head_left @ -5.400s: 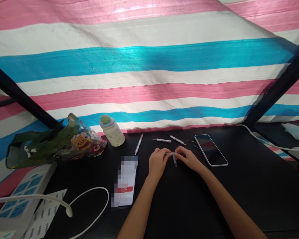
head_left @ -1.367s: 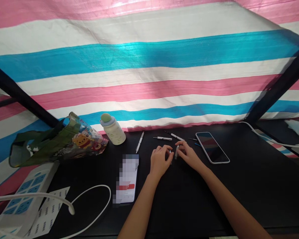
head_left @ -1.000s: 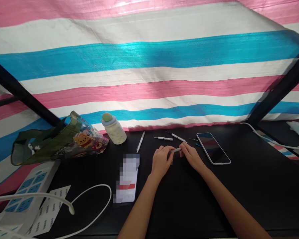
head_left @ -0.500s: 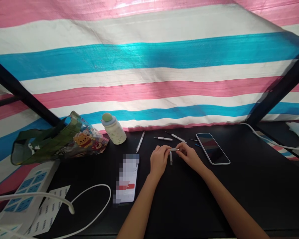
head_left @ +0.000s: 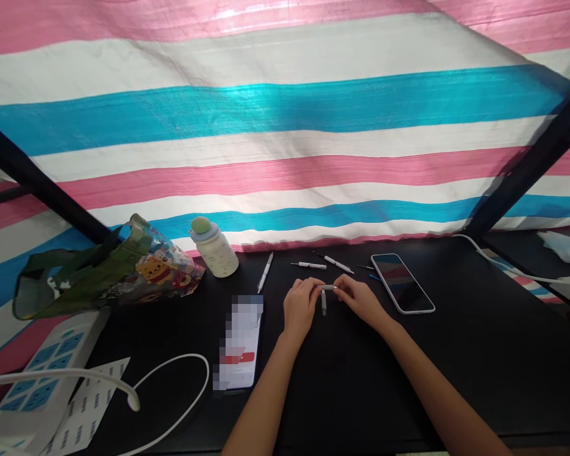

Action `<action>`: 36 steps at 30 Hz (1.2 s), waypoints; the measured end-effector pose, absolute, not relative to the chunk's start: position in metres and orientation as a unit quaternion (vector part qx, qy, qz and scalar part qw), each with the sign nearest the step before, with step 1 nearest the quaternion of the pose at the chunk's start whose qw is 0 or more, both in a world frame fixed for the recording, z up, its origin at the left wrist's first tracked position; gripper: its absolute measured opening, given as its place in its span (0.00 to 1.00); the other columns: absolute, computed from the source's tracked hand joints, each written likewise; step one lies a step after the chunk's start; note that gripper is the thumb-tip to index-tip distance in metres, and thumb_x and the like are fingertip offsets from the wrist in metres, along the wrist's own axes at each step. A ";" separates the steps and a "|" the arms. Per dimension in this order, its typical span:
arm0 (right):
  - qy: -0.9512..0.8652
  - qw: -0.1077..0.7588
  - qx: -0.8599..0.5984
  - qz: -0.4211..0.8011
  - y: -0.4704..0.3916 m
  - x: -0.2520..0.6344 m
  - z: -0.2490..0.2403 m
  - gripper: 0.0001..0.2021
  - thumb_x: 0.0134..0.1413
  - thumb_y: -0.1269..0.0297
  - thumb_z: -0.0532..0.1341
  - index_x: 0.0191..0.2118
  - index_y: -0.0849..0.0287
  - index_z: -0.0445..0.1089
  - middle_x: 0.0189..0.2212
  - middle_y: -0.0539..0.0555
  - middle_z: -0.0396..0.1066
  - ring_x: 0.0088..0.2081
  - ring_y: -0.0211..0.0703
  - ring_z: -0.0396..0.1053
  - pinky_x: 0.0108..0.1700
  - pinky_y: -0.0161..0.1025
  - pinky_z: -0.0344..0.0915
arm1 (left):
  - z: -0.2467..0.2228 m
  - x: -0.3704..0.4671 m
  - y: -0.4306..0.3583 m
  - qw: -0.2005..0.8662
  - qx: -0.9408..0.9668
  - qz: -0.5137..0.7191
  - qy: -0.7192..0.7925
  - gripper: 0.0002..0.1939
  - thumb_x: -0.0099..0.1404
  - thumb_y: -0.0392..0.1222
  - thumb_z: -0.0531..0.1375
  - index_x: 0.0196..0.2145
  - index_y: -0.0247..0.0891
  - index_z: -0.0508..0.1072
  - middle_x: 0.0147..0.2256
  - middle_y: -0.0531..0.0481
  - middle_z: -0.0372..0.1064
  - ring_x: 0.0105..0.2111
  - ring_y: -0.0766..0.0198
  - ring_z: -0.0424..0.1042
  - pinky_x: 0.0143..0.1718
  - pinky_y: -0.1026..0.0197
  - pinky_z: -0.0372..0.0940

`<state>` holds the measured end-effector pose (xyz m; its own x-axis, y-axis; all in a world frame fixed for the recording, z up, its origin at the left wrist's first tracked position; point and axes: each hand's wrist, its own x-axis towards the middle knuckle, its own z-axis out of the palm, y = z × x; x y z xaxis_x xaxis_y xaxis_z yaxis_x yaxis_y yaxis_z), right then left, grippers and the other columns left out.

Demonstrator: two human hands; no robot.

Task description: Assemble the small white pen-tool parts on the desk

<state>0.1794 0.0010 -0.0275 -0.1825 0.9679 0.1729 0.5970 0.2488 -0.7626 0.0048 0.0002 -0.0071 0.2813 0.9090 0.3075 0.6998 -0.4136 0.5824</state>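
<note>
A short white pen barrel piece (head_left: 328,287) is held level between my two hands, just above the dark desk. My left hand (head_left: 299,309) pinches its left end, and the fingertips of my right hand (head_left: 361,300) close on the right end. Directly below it lies a second white and grey pen piece (head_left: 323,304), pointing towards me. Beyond my hands are a white pen (head_left: 310,266) lying sideways and another white pen (head_left: 338,263) at a slant. A thin dark rod (head_left: 365,266) and a small blue piece (head_left: 374,277) lie beside my right hand.
A white-edged phone (head_left: 403,284) lies to the right, and a lit phone (head_left: 243,366) to the left. Further left are a white pen (head_left: 265,272), a bottle (head_left: 216,252), a green bag (head_left: 80,278), a power strip (head_left: 45,367) and a looping white cable (head_left: 190,358). A striped sheet (head_left: 285,177) hangs behind.
The view has shifted slightly. My right fingertips have moved a little along the held piece at its right end; its pointed tip, visible before, is now hard to see.
</note>
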 end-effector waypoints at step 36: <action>-0.716 0.340 -0.529 0.304 0.001 0.183 -0.033 0.09 0.53 0.57 0.56 0.36 0.56 0.63 0.23 0.49 0.69 0.27 0.40 0.68 0.32 0.37 0.62 | -0.009 0.004 0.000 0.182 0.778 0.302 0.520 0.13 0.68 0.46 0.48 0.33 0.45 0.71 0.26 0.56 0.71 0.34 0.64 0.66 0.34 0.64 0.58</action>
